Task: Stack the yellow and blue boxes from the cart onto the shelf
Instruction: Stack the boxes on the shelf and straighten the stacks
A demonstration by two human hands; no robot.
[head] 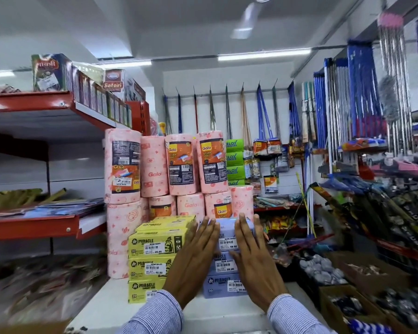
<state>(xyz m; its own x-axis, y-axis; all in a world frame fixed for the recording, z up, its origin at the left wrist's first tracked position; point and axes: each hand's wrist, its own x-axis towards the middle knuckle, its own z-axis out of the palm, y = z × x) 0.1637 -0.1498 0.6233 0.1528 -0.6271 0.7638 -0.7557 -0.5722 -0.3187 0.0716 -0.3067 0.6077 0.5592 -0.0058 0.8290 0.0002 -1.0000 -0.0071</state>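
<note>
three yellow boxes [152, 263], three blue boxes [225, 266], two hands [193, 261]

Both hands lie flat, fingers straight, against a stack of blue Miracle boxes [223, 263] on a white shelf [111, 307]; the left hand [193, 259] presses its 9 o'clock side, the right hand [253, 259] its 3 o'clock side; a stack of yellow Miracle boxes [152, 259] touches it at 9 o'clock; pink Gala kitchen towel rolls [181, 165] stand behind at 12 o'clock; hanging mops [268, 121] fill the back wall.
</note>
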